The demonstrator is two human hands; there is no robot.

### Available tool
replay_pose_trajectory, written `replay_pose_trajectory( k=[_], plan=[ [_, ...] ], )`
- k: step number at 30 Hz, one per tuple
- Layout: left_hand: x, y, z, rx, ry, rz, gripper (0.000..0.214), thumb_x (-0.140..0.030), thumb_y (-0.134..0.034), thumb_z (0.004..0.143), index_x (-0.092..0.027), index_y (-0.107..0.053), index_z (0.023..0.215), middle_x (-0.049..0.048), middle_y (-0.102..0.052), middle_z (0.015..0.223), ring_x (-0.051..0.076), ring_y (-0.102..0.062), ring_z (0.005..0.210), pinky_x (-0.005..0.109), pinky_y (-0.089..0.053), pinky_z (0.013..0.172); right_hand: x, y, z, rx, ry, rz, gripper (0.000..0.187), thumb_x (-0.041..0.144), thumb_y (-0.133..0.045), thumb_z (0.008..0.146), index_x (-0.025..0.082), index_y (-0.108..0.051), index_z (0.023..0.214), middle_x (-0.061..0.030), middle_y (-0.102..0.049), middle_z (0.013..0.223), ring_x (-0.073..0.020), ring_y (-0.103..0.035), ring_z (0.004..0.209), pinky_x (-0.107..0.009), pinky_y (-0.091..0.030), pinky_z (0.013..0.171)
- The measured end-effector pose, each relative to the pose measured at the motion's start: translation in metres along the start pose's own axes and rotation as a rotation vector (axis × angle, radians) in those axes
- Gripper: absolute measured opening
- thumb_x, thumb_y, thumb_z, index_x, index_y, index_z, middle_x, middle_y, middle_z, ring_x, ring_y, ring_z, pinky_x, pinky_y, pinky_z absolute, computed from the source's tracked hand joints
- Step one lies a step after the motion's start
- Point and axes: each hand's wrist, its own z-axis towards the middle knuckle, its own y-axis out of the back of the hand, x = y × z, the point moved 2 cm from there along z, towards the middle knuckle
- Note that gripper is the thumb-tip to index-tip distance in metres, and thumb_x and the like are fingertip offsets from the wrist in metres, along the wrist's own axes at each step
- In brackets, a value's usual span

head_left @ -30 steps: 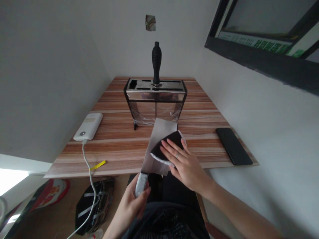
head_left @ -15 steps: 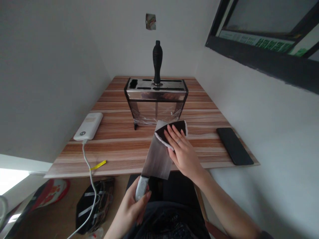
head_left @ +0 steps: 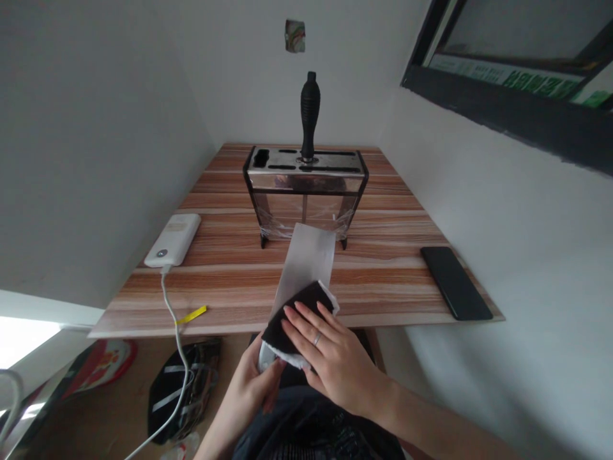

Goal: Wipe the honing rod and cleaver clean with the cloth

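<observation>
My left hand (head_left: pixel 249 386) is closed around the handle of a cleaver (head_left: pixel 309 255), whose broad grey blade points away over the table edge. Across the lower blade, near the handle, lies a black cloth with a fluffy white border (head_left: pixel 276 331). My right hand (head_left: pixel 335 364) holds this cloth against the blade, its fingers stretched out on top and a ring on one of them. The cloth covers part of the handle and the blade's near end. Beyond the blade tip stands a knife block (head_left: pixel 306 184) with clear sides and a black-handled tool (head_left: pixel 310 115) in its top.
A white power bank (head_left: pixel 173 241) with a cable sits on the left of the wood-grain table (head_left: pixel 383 281). Close to the cable lies a yellow strip (head_left: pixel 191 315). A black phone (head_left: pixel 454 283) rests at the right edge. Walls close in on both sides.
My right hand has drawn the cloth down the blade, from near its tip to the handle end. The far part of the blade is now uncovered.
</observation>
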Motion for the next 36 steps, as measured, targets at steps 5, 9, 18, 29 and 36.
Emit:
replay_pose_trajectory(
  k=[5,9,18,29,36],
  plan=[
    [-0.002,0.001,0.0,-0.017,0.0,0.036,0.041,-0.048,-0.067,0.076,-0.018,-0.045,0.093,-0.0118,-0.039,0.038,0.004,-0.029,0.029,0.014,-0.025,0.032,-0.006,0.006,0.0,0.043,0.037,0.012,0.06,0.021,-0.046,0.09,0.012,-0.027,0.146,-0.004,-0.021,0.156,-0.0185,-0.014,0.145,-0.043,-0.018,0.12],
    [-0.012,-0.004,-0.003,-0.025,-0.008,0.058,0.038,-0.046,-0.063,0.08,-0.017,-0.048,0.098,-0.0107,-0.041,0.042,0.004,-0.03,0.031,0.014,-0.024,0.033,-0.017,0.017,0.005,0.034,0.024,0.001,0.059,0.019,-0.045,0.09,0.016,-0.027,0.147,-0.0015,-0.022,0.156,-0.0186,-0.015,0.145,-0.046,-0.016,0.119],
    [-0.011,-0.01,-0.002,0.033,-0.015,0.125,0.035,-0.048,-0.061,0.082,-0.018,-0.048,0.097,-0.0091,-0.044,0.054,0.003,-0.034,0.033,0.014,-0.027,0.034,-0.044,0.026,0.018,-0.08,-0.081,-0.062,0.059,0.019,-0.047,0.09,0.021,-0.031,0.146,-0.0003,-0.025,0.155,-0.0224,-0.015,0.145,-0.05,-0.02,0.118],
    [0.001,-0.014,-0.005,0.08,0.007,0.173,0.038,-0.052,-0.058,0.083,-0.018,-0.049,0.095,-0.0073,-0.044,0.06,0.003,-0.034,0.033,0.014,-0.027,0.032,-0.087,0.03,0.036,-0.295,-0.308,-0.09,0.049,0.02,-0.034,0.095,0.019,-0.034,0.145,-0.0039,-0.031,0.153,-0.0229,-0.021,0.144,-0.052,-0.022,0.116],
    [0.002,-0.017,-0.004,0.055,0.009,0.177,0.035,-0.05,-0.057,0.084,-0.018,-0.049,0.094,-0.007,-0.045,0.061,0.003,-0.034,0.033,0.014,-0.028,0.032,-0.066,0.025,0.037,-0.264,-0.298,-0.1,0.05,0.017,-0.037,0.093,0.016,-0.037,0.143,-0.0033,-0.03,0.153,-0.0241,-0.019,0.144,-0.053,-0.02,0.117]
  ],
)
